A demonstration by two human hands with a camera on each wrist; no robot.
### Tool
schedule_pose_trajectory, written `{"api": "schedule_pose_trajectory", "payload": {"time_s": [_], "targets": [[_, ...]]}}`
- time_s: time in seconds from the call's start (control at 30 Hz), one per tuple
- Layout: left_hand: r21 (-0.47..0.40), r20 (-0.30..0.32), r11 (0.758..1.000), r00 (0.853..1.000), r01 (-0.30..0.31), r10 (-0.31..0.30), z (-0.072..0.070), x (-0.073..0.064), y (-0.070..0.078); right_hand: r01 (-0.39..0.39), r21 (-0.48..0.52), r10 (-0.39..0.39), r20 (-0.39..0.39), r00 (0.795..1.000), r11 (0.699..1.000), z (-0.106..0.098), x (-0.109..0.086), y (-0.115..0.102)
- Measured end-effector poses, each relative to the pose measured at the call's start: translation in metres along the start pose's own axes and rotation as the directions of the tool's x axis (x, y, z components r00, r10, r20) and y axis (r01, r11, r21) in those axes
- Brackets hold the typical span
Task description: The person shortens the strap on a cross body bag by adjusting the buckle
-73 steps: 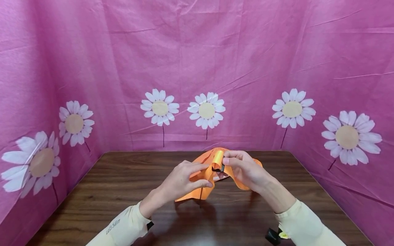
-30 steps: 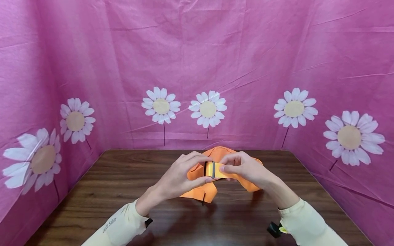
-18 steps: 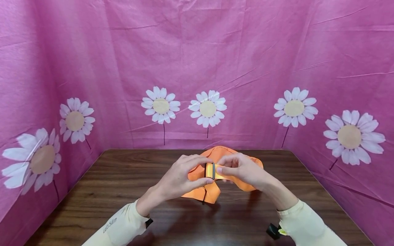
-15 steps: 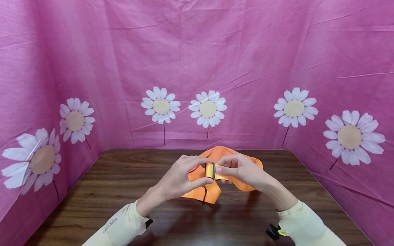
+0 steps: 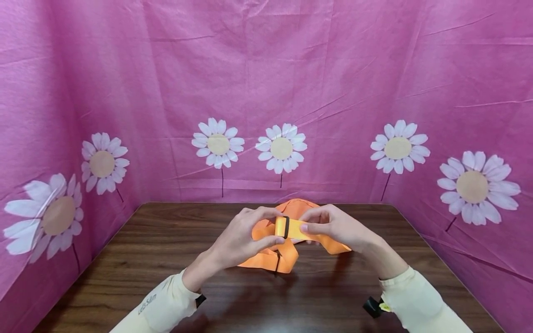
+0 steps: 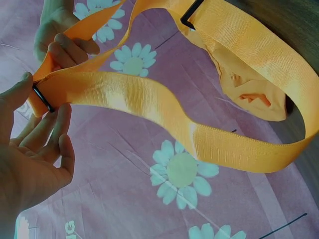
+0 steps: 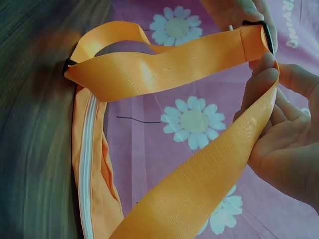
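Above the table, my left hand (image 5: 235, 240) pinches a black slider buckle (image 5: 286, 227) between thumb and fingers. An orange webbing strap (image 5: 296, 229) threads through it, and my right hand (image 5: 339, 233) pinches the strap just right of the slider, thumb on top. The strap loops down to an orange fabric bag (image 5: 297, 206), partly hidden behind the hands. A white zipper (image 7: 87, 169) runs along the bag in the right wrist view. A second black buckle (image 6: 191, 14) joins strap and bag in the left wrist view.
The bag lies on a dark wood table (image 5: 175, 226). A pink curtain (image 5: 258, 69) printed with white daisies stands round its back and sides. Cream sleeves (image 5: 166, 300) cover both forearms, with a black device (image 5: 372, 306) under the right wrist.
A strap loop first stood up at the slider with the left hand apart from it. The left hand then gripped the slider, and the right hand drew the strap out flat to the right.
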State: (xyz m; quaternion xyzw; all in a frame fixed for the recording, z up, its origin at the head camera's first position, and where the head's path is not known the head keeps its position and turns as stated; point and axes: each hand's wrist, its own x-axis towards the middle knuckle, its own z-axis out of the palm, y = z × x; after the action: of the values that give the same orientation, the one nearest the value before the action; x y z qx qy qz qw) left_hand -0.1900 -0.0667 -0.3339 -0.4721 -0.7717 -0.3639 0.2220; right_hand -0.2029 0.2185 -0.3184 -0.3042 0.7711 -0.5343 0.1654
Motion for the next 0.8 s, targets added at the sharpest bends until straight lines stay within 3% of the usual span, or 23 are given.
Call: {"api": "schedule_pose_trajectory", "payload": {"time_s": [0.1, 0.4, 0.67, 0.8], "targets": [[-0.011, 0.009, 1.000, 1.000, 0.006, -0.006, 0.001, -0.001, -0.001, 0.015, 0.006, -0.015, -0.002, 1.000, 1.000, 0.002, 0.001, 0.000], [0.042, 0.014, 0.997, 0.998, -0.062, 0.062, 0.006, 0.000, -0.002, 0.082, -0.005, -0.082, -0.015, 0.996, 0.997, 0.015, 0.003, -0.004], [0.034, -0.001, 0.996, 0.996, -0.088, 0.088, 0.005, 0.001, -0.001, 0.049, -0.001, -0.049, 0.004, 0.999, 0.999, 0.014, 0.004, -0.003], [0.032, -0.015, 0.997, 0.997, -0.072, 0.072, 0.002, 0.001, -0.002, 0.026, 0.011, -0.026, 0.021, 0.999, 1.000, 0.006, 0.002, -0.001]]}}
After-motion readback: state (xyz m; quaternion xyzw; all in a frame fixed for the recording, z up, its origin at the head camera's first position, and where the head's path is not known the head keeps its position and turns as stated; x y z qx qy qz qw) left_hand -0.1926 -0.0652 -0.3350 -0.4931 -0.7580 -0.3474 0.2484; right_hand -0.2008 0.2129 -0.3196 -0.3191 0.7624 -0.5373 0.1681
